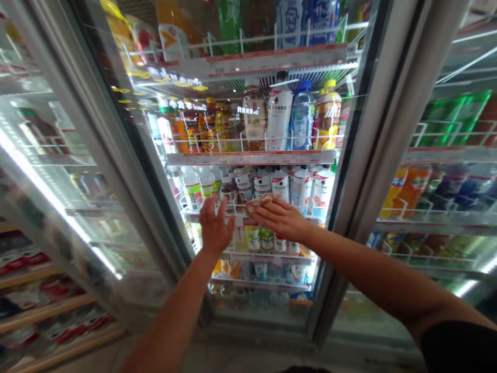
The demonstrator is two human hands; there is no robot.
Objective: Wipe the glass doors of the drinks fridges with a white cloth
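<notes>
My right hand (279, 217) is pressed over a crumpled, pale brownish cloth (258, 201), holding it at the glass door (174, 77) of a drinks fridge. Much of the cloth is hidden under the fingers. To its left, my left hand (216, 226) is raised with its fingers spread and nothing in it. Whether its fingertips touch the glass I cannot tell. Behind both hands, white-labelled bottles (280, 185) and clear bottles with green labels (192, 186) stand on a wire shelf.
Grey metal frames, one on the left (128, 155) and one on the right (382, 124), border the door. Further drinks fill the fridge section at the right (419, 181). Wooden-edged shelves (46, 305) with red-and-white packages stand at the lower left. Lettering reflects in the glass.
</notes>
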